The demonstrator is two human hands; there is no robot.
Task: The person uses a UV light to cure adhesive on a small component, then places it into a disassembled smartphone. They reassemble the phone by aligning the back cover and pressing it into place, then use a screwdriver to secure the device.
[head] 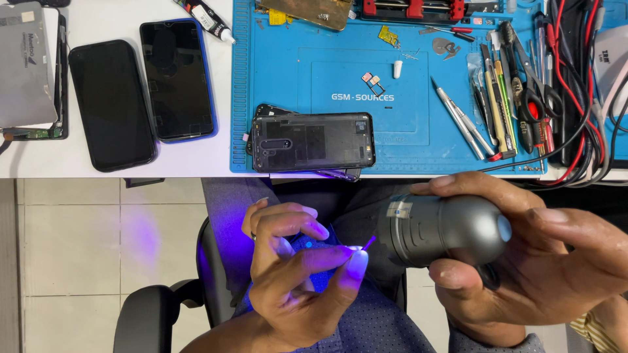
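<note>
Below the desk edge, my left hand (pixel 297 274) pinches a tiny part (pixel 367 243) between thumb and forefinger at the lamp's mouth, so violet light strikes it, while my right hand (pixel 517 261) grips the grey UV torch (pixel 445 229).

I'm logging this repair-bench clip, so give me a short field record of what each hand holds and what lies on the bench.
left hand: pinches a tiny part between fingers, lit violet
right hand: grips a grey torch, its head aimed at the part
blue mat: an opened phone back near its front edge
mat, right side: tweezers and hand tools, red and black leads
white table: two dark phones lying flat, left of the mat
</note>
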